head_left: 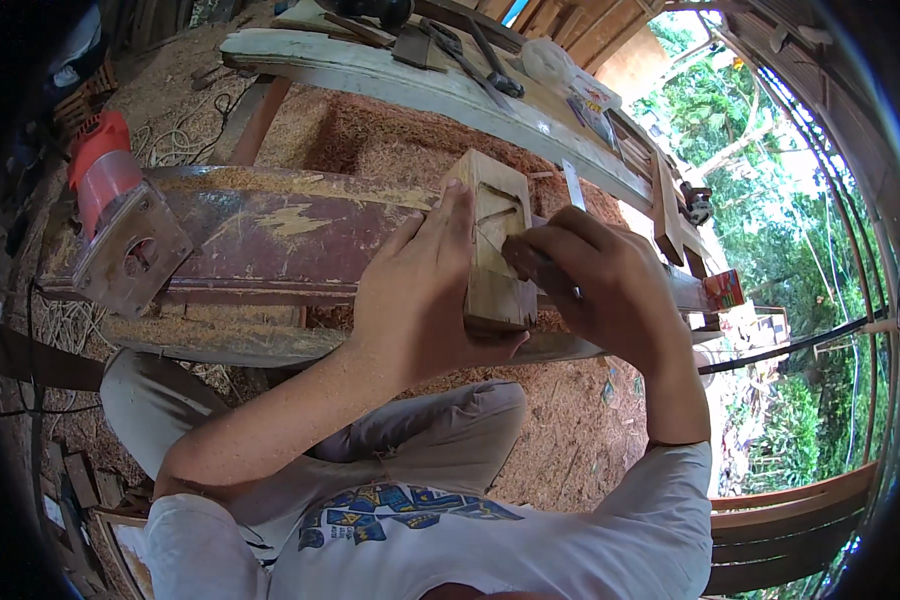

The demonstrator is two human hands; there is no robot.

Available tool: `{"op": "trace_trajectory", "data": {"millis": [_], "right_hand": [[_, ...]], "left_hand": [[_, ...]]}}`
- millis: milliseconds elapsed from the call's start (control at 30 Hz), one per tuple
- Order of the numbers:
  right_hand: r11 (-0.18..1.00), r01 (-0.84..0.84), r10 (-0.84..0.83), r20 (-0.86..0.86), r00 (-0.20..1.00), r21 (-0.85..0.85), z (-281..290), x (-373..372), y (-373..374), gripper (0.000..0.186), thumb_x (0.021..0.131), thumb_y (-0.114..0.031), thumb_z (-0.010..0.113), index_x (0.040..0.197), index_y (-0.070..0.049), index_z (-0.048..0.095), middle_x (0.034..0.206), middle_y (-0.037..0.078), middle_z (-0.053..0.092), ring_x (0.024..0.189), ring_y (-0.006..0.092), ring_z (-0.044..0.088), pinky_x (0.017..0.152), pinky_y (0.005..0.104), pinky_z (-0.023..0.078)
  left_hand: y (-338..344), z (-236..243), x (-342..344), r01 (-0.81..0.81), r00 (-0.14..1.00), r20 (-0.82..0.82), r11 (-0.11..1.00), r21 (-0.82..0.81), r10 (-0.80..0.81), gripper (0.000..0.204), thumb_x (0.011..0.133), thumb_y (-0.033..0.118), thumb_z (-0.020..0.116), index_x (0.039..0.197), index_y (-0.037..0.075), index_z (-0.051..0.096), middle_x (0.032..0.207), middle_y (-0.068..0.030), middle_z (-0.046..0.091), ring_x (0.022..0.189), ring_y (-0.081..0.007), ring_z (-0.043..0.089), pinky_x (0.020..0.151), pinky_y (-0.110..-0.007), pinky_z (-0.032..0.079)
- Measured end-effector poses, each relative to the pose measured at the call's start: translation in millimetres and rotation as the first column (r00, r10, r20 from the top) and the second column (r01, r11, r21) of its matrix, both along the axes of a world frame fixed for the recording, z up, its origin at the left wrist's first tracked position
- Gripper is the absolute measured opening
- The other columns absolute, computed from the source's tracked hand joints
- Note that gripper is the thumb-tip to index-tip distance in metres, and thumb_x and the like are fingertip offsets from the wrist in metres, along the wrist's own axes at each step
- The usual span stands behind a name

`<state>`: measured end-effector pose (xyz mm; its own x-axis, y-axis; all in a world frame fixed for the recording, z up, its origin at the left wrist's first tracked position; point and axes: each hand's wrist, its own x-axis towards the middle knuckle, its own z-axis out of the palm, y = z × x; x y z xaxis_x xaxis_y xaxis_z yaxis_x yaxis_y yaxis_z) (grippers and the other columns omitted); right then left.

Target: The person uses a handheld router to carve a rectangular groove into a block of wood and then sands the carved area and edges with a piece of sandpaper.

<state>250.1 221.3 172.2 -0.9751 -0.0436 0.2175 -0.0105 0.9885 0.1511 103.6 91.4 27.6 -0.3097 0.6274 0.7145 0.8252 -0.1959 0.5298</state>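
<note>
A pale wooden block (510, 290) with a hollow cut into its upper face is tilted up over the bench. My left hand (415, 265) wraps round its left side, fingers along the far edge and thumb beneath the near end. At the block's right edge is my right hand (605, 275), its fingers curled and pressed together over the hollow. What they hold, if anything, is mostly hidden. Just beyond the knuckles a flat, pale metal strip (572, 185) sticks up; I cannot tell whether it is in that hand.
A worn reddish-brown plank bench (270, 235) runs in front of me. On its left lies a red power tool with a square base plate (135, 250). Behind, a second bench (370, 75) carries hand tools and a plastic bag (560, 65). Wood shavings (570, 430) cover the ground.
</note>
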Motion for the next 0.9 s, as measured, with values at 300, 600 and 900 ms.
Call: {"op": "trace_trajectory", "data": {"millis": [300, 600, 900], "right_hand": [[0.993, 0.091, -0.091, -0.005, 0.996, 0.077, -4.0, -12.0, -6.9, 0.019, 0.091, -0.015, 0.079, 0.104, -0.007, 0.069, 0.095, 0.014, 0.066, 0.081, 0.0405, 0.072, 0.068, 0.0520, 0.057], [0.995, 0.093, -0.095, 0.073, 0.993, 0.030, 7.2, -19.7, -4.2, 0.021, 0.090, -0.018, 0.086, 0.104, -0.007, 0.075, 0.091, 0.012, 0.066, 0.078, 0.0391, 0.069, 0.069, 0.0507, 0.053], [0.701, 0.407, -0.457, 0.069, 0.887, -0.585, 5.0, -13.5, 14.0, 0.028, 0.099, -0.026, 0.081, 0.114, -0.003, 0.074, 0.114, 0.014, 0.079, 0.092, 0.0222, 0.077, 0.083, 0.0377, 0.060]], "left_hand": [[0.0, 2.2, 1.1, 0.015, 0.996, 0.086, 1.000, -0.016, -0.014, 0.137, 0.061, 0.044, 0.103, 0.161, -0.017, 0.033, 0.145, -0.0331, 0.061, 0.131, -0.0503, 0.065, 0.113, -0.051, 0.052], [3.1, -1.8, 1.3, 0.030, 0.994, 0.104, 0.998, 0.059, -0.036, 0.133, 0.061, 0.045, 0.102, 0.159, -0.016, 0.037, 0.144, -0.0332, 0.062, 0.129, -0.0500, 0.065, 0.110, -0.053, 0.054], [3.5, -2.3, 0.1, 0.022, 0.997, 0.070, 0.996, 0.087, -0.028, 0.128, 0.064, 0.046, 0.102, 0.161, -0.007, 0.039, 0.149, -0.0329, 0.059, 0.128, -0.0518, 0.064, 0.109, -0.053, 0.054]]}}
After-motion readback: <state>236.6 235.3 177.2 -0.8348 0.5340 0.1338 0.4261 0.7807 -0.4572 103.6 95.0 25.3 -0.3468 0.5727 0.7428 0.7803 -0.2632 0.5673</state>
